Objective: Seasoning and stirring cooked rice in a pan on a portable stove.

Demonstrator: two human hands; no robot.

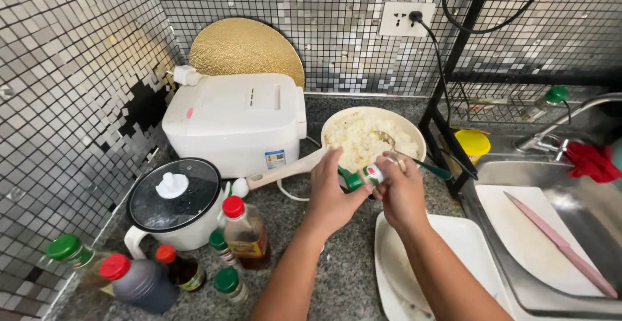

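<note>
Both my hands meet over the near rim of a cream pan (pixel 414 136) full of cooked rice (pixel 363 139). My right hand (pixel 402 188) grips a small seasoning bottle (pixel 372 174) with a red and white label, lying sideways. My left hand (pixel 332 191) holds its green cap end (pixel 353 180). A spoon (pixel 389 141) rests in the rice with its teal handle (pixel 434 169) pointing right. The pan's pale handle (pixel 282 172) reaches left.
A white rice cooker (pixel 236 120) and a small pot with glass lid (pixel 173 194) stand left. Several sauce bottles (pixel 246 233) cluster at the front left. A white plate (pixel 402 269) lies below my hands. The sink (pixel 557 178) holds a white cutting board (pixel 525 230) and pink knife (pixel 560 243).
</note>
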